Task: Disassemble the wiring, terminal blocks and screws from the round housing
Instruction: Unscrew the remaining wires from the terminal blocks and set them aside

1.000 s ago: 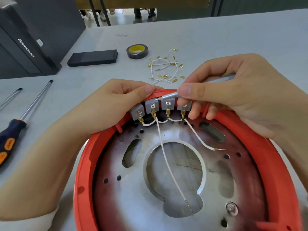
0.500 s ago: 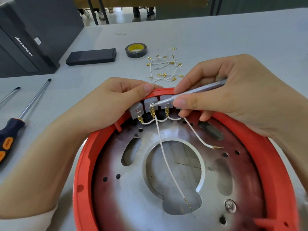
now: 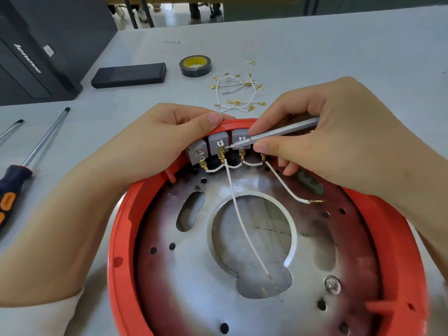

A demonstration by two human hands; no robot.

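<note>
One grey table carries everything; beyond its far edge is a pale floor with chair legs and feet, and a black computer case stands on the table at the far left.

The left hand lies over the far rim of the round red housing, fingers curled round the rim's outside and thumb pressed along its top edge, gripping it just above the grey blocks. The right hand holds a thin grey screwdriver like a pen, pinched between thumb and forefinger, with the other fingers curled below and resting on the metal plate. Its tip touches the brass terminal at the second block from the left.

The housing sits in front of the person, near the table's close edge. Three blocks show clearly inside its rim; a fourth may be hidden under the right hand. Four brass connectors hang below them, joined by short white loops, and two longer white wires trail loose across the plate. One screw sits in the plate at the lower right.

Behind the housing lie a heap of loose wires, one roll of tape and one flat black box. Two more screwdrivers lie at the left.
</note>
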